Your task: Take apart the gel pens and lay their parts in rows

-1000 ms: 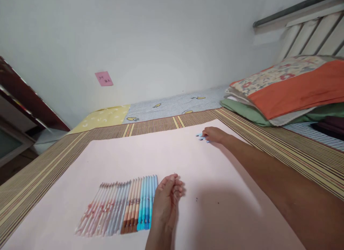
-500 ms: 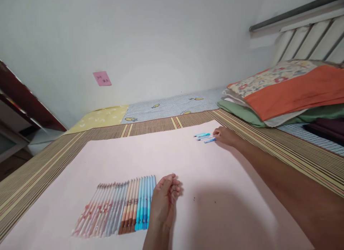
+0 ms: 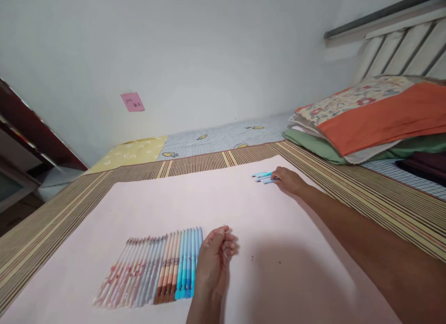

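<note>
My left hand (image 3: 215, 259) rests on its edge on the pale pink sheet (image 3: 195, 198), fingers loosely curled and thumb against the forefinger, with nothing visible in it. Beside it lies a tight row of pens, sorted by colour: pink-red ones (image 3: 120, 273), greyish ones (image 3: 148, 266), peach-and-brown ones (image 3: 169, 266) and blue ones (image 3: 188, 263). The hand partly covers the last blue pens. At the sheet's far right corner, my right hand (image 3: 287, 180) pinches the end of a blue pen; its fingertips partly hide the grip. Several light-blue pens (image 3: 261, 175) lie there together.
The sheet covers a striped mat (image 3: 195, 168). Folded bedding with an orange cover (image 3: 386, 117) is stacked at the right, below a white radiator (image 3: 400, 50). Checked cloth (image 3: 216, 138) runs along the wall, where a pink note (image 3: 132, 101) hangs. Small dark specks dot the sheet.
My right hand has shifted slightly left, its fingers now over the ends of the blue pens. My left hand has hardly moved.
</note>
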A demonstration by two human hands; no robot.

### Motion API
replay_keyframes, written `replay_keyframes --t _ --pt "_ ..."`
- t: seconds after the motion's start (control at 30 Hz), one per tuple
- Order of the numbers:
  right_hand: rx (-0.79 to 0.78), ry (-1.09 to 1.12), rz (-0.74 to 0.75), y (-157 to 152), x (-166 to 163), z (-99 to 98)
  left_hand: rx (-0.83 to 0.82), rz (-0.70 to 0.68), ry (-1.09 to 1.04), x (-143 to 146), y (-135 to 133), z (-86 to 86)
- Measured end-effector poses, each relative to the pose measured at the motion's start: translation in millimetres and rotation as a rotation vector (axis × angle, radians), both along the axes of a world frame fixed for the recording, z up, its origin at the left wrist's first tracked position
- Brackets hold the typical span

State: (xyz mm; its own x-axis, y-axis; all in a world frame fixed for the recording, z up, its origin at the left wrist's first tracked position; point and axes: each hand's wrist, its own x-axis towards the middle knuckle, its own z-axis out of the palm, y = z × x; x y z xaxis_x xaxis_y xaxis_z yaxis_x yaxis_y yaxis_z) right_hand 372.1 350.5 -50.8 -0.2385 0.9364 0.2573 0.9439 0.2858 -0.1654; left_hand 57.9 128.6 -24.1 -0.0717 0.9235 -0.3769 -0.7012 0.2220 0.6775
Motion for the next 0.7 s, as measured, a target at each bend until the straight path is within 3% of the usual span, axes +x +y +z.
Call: replay_keyframes --t 0.5,0.6,0.7 --pt "0.057 0.144 -0.104 -6.9 -12.9 0.2 0.017 -0.006 -0.003 -0.5 0.2 -2.0" --pt "0.094 0.231 -0.114 -25.8 -16.7 8.0 0.03 -0.008 0.002 -0.8 0.9 -2.1" --pt "0.094 0.446 -0.071 -71.9 -28.1 22.0 0.058 -0.011 0.024 -2.0 2.2 -2.4"
